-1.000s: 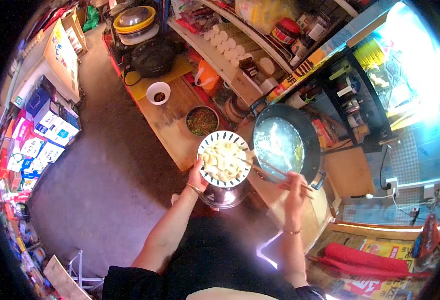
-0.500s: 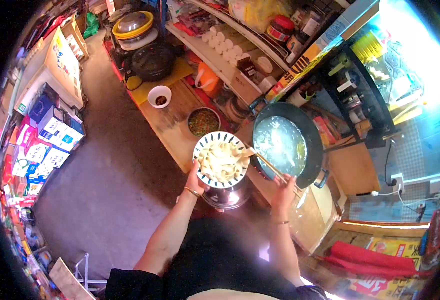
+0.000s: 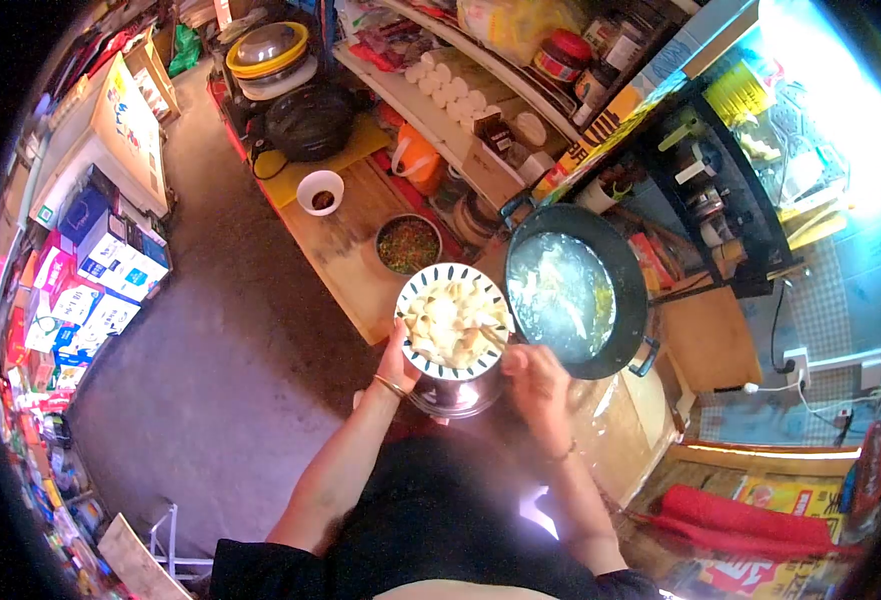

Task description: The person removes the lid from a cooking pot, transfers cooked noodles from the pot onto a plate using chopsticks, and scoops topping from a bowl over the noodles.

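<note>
My left hand grips the near-left rim of a white bowl with dark dashes round its edge. Pale wide noodles fill the bowl. On the bowl's right side, my right hand is closed around chopsticks, whose tips reach in among the noodles; motion smears this hand somewhat. Just to the right sits a large dark wok with cloudy, bubbling water. Beneath the bowl, a shiny steel pot is partly hidden.
A metal bowl of chopped red-green stuff and a small white bowl with dark sauce stand on the wooden counter. Behind are a black appliance and an orange container. A black rack flanks the wok.
My right hand has moved left from beside the wok to the bowl, bringing the chopsticks down into the noodles. The bowl has shifted slightly right.
</note>
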`<state>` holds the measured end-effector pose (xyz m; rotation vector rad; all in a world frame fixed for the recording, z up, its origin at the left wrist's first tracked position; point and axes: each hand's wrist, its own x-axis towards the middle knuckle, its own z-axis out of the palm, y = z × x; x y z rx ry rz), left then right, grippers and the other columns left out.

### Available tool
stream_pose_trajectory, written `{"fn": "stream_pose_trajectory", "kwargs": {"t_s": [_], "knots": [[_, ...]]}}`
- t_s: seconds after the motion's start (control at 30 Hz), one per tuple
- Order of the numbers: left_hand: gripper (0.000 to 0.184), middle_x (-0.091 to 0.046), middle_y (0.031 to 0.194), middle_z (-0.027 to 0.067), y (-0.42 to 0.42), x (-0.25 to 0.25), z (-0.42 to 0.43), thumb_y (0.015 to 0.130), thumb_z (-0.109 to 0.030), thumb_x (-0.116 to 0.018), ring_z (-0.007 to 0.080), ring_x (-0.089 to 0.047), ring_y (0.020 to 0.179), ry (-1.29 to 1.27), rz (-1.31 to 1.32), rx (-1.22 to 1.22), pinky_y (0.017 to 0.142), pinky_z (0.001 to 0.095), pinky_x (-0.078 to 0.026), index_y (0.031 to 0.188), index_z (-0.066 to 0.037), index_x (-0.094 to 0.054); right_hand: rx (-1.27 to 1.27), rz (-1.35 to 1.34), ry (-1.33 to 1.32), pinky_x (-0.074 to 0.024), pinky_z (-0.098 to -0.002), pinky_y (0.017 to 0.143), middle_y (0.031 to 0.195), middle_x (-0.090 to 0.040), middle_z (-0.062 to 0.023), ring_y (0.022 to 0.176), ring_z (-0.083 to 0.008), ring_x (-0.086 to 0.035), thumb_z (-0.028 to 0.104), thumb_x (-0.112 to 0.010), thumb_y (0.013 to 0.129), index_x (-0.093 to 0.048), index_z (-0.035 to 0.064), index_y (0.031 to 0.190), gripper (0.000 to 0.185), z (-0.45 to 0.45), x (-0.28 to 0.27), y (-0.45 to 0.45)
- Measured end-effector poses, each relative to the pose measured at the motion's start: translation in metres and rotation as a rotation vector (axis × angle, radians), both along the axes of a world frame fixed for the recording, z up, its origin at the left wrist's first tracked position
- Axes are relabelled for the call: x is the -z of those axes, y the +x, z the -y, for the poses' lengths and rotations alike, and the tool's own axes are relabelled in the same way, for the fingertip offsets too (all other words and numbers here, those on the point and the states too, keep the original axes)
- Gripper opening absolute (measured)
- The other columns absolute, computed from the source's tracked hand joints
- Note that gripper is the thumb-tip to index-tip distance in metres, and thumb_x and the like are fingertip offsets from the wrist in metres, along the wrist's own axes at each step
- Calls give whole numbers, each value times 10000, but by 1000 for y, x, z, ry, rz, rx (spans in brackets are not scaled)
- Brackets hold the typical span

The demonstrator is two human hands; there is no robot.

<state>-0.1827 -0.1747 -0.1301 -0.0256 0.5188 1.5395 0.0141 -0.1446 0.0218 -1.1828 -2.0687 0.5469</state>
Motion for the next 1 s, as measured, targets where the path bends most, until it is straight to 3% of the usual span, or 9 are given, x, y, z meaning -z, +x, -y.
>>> {"fn": "stream_pose_trajectory", "kwargs": {"t_s": [0.07,0.13,0.17,0.27,0.47,0.63,0.77,0.9,1.0], "knots": [[641,-456,1342,78,1,-4,0,903,-522,-448,247,-468,1200,-19,-4,2,991,408,-402,1369,-96,-335,-119,29,68,-510,-352,582,794,-620,-124,671,-299,-621,79,-631,821,-656,62,874,61,10,-17,-9],[647,-450,1348,80,0,-7,2,904,-531,-437,245,-459,1211,-31,-19,12,1001,408,-392,1372,-97,-330,-108,20,68,-506,-322,575,839,-638,-103,680,-239,-640,61,-618,823,-659,60,872,64,10,-31,14],[652,-444,1354,83,-2,-4,3,903,-537,-432,247,-452,1218,-2,-2,12,1005,411,-388,1372,-96,-329,-5,-111,-35,-495,-284,559,762,-627,-52,655,-148,-600,164,-550,911,-647,27,896,168,9,-37,33],[656,-427,1368,92,-1,-16,4,908,-543,-410,258,-438,1232,26,30,6,1012,418,-380,1374,-90,-325,483,-589,-238,-455,-240,451,622,-561,-47,474,-116,-544,316,-424,978,-577,14,852,361,9,-28,78],[616,-428,1368,95,-1,-34,13,929,-495,-405,262,-440,1230,-25,-53,-16,1022,410,-368,1368,-70,-330,485,-836,-477,-550,-313,700,1008,-581,-152,804,-192,-629,313,-400,983,-556,4,1013,348,16,36,60],[616,-423,1369,107,-8,-79,27,936,-472,-403,262,-428,1240,80,54,157,1034,407,-353,1388,-68,-301,164,-1098,-663,-362,-346,1011,1245,-468,-119,1181,-223,-447,383,-348,987,-417,52,1249,427,-12,60,10],[672,-462,1330,99,0,-102,45,838,-328,-635,248,-462,1200,-74,-8,205,1010,401,-375,1370,-58,-326,245,-1237,-802,-404,-335,970,1262,-452,-115,1126,-206,-471,398,-274,998,-407,65,1242,434,-1,20,-13],[652,-471,1312,121,4,-77,61,803,-178,-639,263,-469,1193,6,-33,249,1004,407,-387,1360,-34,-331,274,-1257,-821,-394,-340,982,1276,-446,-111,1141,-218,-463,367,-274,1001,-416,65,1235,408,2,20,-1],[732,-401,1381,122,14,-89,62,809,-258,-660,280,-401,1259,79,28,169,1055,426,-320,1392,-34,-279,293,-1124,-714,-355,-364,1015,1265,-466,-114,1154,-239,-464,329,-283,993,-446,50,1216,391,-5,12,7]]}}
